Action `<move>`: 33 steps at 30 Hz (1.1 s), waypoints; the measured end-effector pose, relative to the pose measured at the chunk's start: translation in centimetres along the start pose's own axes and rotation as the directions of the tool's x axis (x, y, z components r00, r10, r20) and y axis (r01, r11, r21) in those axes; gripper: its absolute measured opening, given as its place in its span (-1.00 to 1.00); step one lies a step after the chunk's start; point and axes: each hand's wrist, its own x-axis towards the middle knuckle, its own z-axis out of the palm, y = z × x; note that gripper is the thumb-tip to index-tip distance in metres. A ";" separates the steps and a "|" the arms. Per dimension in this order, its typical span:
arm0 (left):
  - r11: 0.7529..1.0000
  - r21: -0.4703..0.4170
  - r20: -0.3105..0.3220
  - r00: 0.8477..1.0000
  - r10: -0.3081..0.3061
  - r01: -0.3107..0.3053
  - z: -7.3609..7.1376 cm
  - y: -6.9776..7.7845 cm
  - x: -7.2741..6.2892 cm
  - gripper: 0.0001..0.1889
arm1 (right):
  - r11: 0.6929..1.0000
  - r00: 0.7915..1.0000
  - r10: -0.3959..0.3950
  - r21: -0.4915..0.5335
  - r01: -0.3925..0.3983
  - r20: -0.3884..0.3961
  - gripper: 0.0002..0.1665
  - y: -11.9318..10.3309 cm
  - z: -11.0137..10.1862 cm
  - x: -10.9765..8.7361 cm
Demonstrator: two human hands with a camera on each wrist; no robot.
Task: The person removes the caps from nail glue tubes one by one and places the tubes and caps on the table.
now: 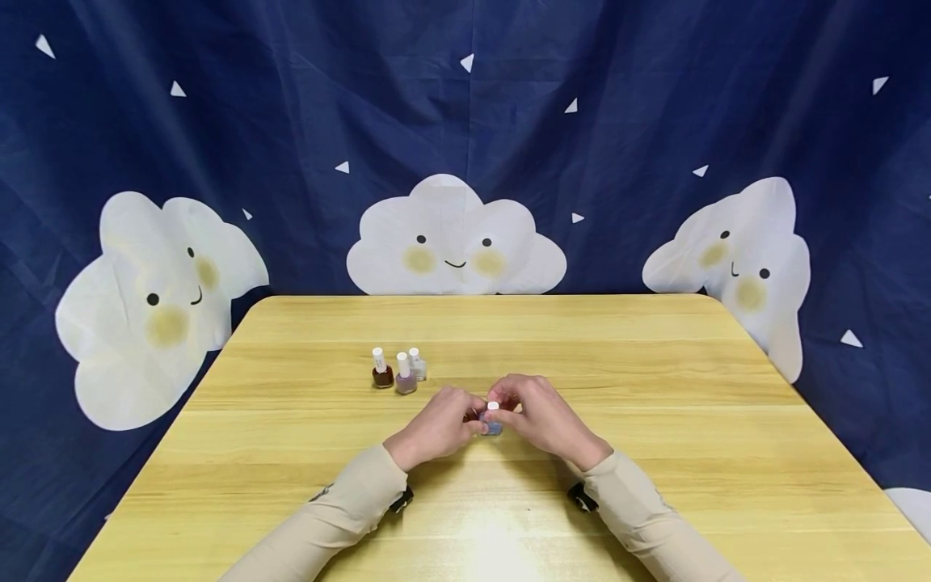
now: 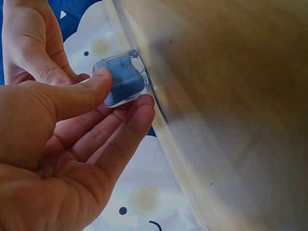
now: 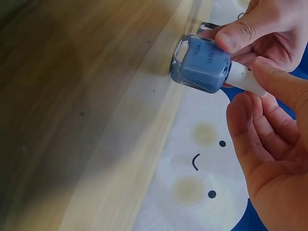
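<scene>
Between both hands is a blue nail polish bottle (image 3: 204, 62) with a white cap (image 3: 245, 79), low over the table. My left hand (image 1: 447, 424) pinches the glass body between thumb and fingers, as the left wrist view shows with the bottle (image 2: 126, 79) at its fingertips. On the other side, my right hand (image 1: 541, 416) pinches the white cap with its thumb and fingertips. Dark lettering shows on the glass in the right wrist view. In the head view, fingers partly cover the bottle.
Left of the hands and farther back stand three more nail polish bottles with white caps: a dark brown one (image 1: 382, 377), a mauve one (image 1: 406, 383) and a clear one (image 1: 419, 369). The wooden table (image 1: 655, 364) ends at a blue curtain (image 1: 618, 145) with clouds.
</scene>
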 end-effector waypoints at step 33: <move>1.000 -0.015 -0.003 1.000 0.022 -0.022 0.0 0.0 -0.1 -0.83 | 0.998 0.999 0.050 -0.031 -0.049 0.021 -0.82 0.1 0.0 -0.1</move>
